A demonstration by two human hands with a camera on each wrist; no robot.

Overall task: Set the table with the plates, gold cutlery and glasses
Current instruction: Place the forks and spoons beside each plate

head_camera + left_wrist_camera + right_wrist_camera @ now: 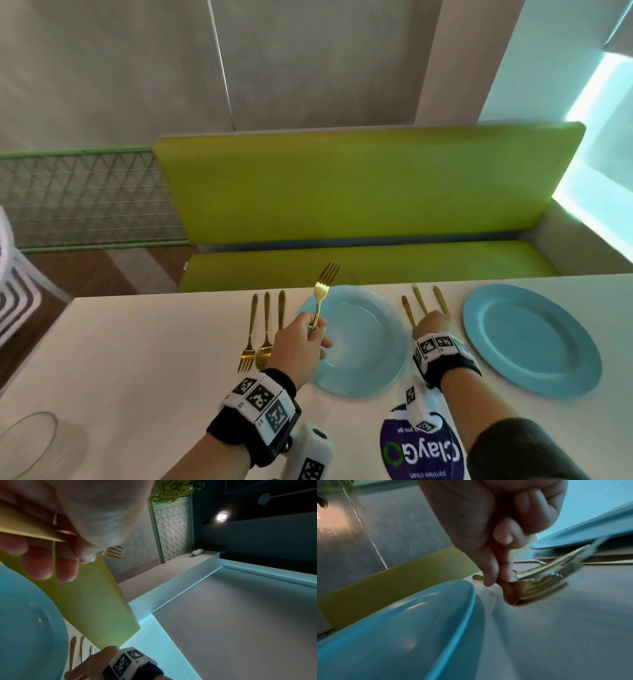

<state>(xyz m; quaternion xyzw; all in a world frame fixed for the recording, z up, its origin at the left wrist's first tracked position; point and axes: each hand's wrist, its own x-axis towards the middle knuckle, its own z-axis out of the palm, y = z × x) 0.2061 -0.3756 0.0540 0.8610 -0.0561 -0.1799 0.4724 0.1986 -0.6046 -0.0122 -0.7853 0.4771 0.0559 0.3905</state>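
Sorting gold cutlery between two blue plates

The left hand point(298, 337) pinches a fork point(321, 294) by its handle, prongs up over the near plate point(363, 342), likely to move it to a setting. The right hand point(433, 325) has its fingers point(489, 573) closed on another fork point(536, 588) lifted off the surface point(137, 359) beside the far plate point(531, 339).

Green bench point(359, 192) — round purple sticker point(423, 448)

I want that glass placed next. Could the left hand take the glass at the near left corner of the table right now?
Probably not yet: the left hand grips a gold fork, though nothing blocks the way to the glass.
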